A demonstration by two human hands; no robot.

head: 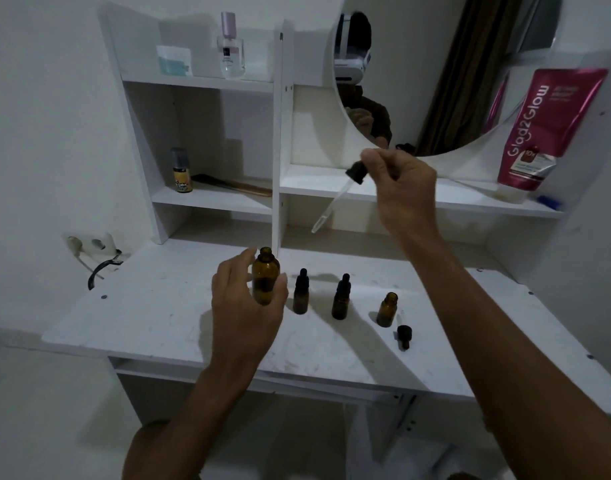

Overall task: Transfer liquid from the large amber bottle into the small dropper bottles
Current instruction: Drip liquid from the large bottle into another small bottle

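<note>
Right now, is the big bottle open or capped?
Open: the big bottle has a bare neck, and the right hand holds a dropper clear of it.

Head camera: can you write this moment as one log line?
left hand: holds uncapped large amber bottle | right hand: pinches dropper, raised | small dropper bottles: two capped, one open

White shelved vanity desk (193,317), round mirror (453,81), dim light.

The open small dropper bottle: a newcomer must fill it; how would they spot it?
On the white desk stands a row of amber bottles; it is the rightmost bottle. Unlike its two capped neighbours, its neck is open, a loose dropper lying beside it.
</note>
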